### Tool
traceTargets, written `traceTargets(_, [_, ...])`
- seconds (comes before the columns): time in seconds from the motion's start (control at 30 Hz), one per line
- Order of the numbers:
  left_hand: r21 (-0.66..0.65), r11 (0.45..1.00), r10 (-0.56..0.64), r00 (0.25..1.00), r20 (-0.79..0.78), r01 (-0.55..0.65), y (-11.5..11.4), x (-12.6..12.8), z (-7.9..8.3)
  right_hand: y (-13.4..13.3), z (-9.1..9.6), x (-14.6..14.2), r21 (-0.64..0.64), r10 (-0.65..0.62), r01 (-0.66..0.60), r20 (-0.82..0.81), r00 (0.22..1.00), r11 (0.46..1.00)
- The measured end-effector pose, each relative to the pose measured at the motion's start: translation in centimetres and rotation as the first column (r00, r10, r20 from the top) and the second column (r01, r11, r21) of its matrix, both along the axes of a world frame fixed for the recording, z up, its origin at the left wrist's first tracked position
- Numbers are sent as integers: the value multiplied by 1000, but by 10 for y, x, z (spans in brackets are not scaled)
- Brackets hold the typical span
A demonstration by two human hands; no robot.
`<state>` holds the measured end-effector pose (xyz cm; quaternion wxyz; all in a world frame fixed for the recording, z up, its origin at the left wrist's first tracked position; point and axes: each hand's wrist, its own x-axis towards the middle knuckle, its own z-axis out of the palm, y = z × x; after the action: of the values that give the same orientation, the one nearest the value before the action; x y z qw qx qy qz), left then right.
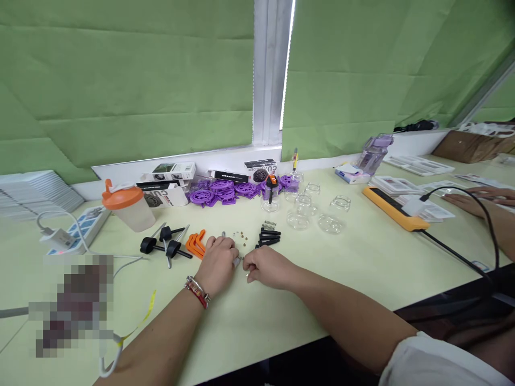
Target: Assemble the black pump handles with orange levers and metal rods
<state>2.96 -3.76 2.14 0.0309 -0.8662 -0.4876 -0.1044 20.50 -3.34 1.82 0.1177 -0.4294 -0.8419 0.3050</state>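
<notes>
Wearing bracelets, my left hand (219, 261) rests low on the table with its fingers curled around something mostly hidden. A small metal spring (240, 258) shows in the gap beside its fingertips. My right hand (270, 266) is closed in a pinch just to the right, and the tiny pale bit at its fingertips is too small to name. Beyond the right hand lie several black plastic stems (269, 236) and a row of loose springs (269, 225). Small brownish pieces (243, 239) are scattered ahead of the hands. Orange bent parts (196, 244) lie left of my left hand.
Black-knobbed rods (173, 247) and an orange-lidded cup (127, 208) stand left. Behind are purple plastic parts (221, 192), clear glass vessels (298, 220) and an orange-topped bottle (271, 194). An orange power strip (394, 209) trails a cable right, near another person's hand (466, 203).
</notes>
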Motion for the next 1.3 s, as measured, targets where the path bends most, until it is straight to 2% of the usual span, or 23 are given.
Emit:
traceTargets(0.1, [6,1000,3,1000,-9,-3,0,0,-1,3,3,4,15,-35,34,21,999,999])
traceTargets(0.3, [-4,1000,3,1000,-14,-3,0,0,1,6,-4,1,98,26,-30,46,999,995])
traceTargets(0.4, [-1,1000,-1,1000,-14,0,0,0,1,4,-8,-2,117,20,-24,40,999,993])
traceTargets(0.57, [7,1000,-2,1000,-11,2,0,0,0,5,-4,2,75,0,-3,46,999,997])
traceTargets(0.77, [-5,1000,-1,1000,-2,1,1,-1,-1,16,4,18,30,-99,99,23,995,995])
traceTargets(1.07, [-4,1000,2,1000,-30,-2,1,0,0,11,-3,5,187,2,-20,98,995,982])
traceTargets(1.3, [3,1000,2,999,-35,-2,1,-1,-1,7,-2,2,220,24,-51,123,992,974])
